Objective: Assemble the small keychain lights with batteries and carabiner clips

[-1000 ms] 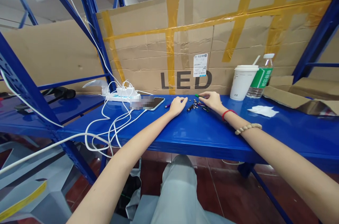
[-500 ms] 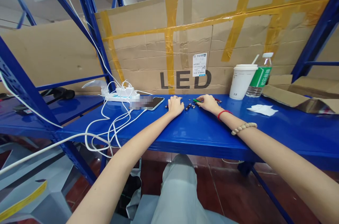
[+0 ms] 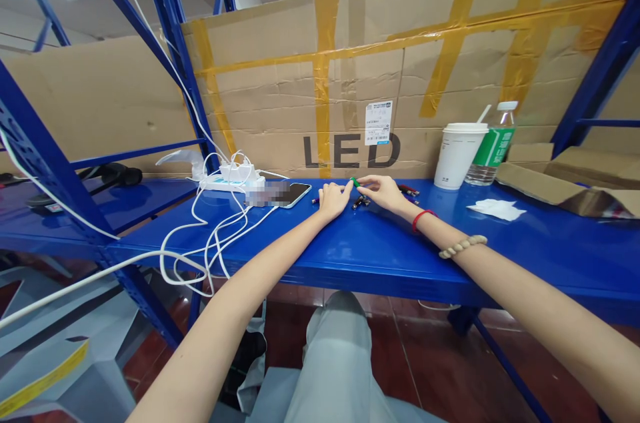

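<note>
My right hand [image 3: 381, 191], with a red cord on its wrist, is closed in a pinch on a small green piece [image 3: 355, 182]. My left hand [image 3: 334, 200] is beside it, fingers curled and fingertips close to the green piece's other end. Whatever the left fingers hold is too small to make out. Just below the two hands lies a little pile of dark metallic parts [image 3: 361, 201]. Several small red and purple pieces [image 3: 409, 191] show behind my right wrist. A small blue-purple piece [image 3: 315, 201] sticks out left of my left hand.
Left on the blue shelf [image 3: 380, 243] are a phone [image 3: 299, 194], a white power strip [image 3: 233, 181] and looped white cables [image 3: 215, 236]. To the right stand a paper cup [image 3: 457, 156], a bottle [image 3: 495, 146], a tissue [image 3: 497, 209] and an open cardboard box [image 3: 535, 186]. Cardboard [image 3: 270, 109] rises behind.
My right hand has moved left with the green piece, up to my left hand. The left fingers have turned toward it. More of the red and purple pieces now shows by my right wrist.
</note>
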`<state>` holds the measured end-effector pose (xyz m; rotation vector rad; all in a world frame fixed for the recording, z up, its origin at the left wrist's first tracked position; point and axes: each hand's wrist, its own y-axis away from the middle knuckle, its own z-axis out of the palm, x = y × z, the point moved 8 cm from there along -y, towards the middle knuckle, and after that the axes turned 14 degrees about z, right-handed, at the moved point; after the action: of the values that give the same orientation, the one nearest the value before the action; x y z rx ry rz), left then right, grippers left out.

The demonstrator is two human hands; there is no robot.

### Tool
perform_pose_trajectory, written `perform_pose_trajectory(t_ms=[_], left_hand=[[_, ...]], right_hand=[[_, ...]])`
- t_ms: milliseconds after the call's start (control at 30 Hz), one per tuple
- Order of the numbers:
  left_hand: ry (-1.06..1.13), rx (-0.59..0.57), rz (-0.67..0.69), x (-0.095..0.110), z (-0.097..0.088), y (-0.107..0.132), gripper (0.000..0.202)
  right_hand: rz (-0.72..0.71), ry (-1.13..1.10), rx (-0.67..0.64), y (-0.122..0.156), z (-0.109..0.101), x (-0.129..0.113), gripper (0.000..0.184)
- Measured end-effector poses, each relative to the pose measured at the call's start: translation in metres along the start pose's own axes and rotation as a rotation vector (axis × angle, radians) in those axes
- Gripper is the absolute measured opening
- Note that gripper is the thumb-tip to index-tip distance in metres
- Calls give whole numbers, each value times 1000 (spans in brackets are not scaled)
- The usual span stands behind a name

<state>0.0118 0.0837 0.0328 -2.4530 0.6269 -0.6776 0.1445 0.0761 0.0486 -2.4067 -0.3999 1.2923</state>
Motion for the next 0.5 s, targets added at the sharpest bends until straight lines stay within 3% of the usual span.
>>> perform_pose_trajectory(t_ms=[167, 267, 400, 500], left_hand=[[235, 3, 200, 15, 5, -5, 39], [323, 84, 257, 20, 0, -5, 32], [387, 313, 71, -5, -19, -6, 33], [443, 497, -75, -30, -35, -6, 22]], right_hand=[[-9, -101, -45, 0, 8, 0, 25], [-33, -113, -51, 0, 8, -1, 28], [-32, 202, 40, 2, 0, 2, 34], [11, 534, -10, 3, 4, 12, 40]])
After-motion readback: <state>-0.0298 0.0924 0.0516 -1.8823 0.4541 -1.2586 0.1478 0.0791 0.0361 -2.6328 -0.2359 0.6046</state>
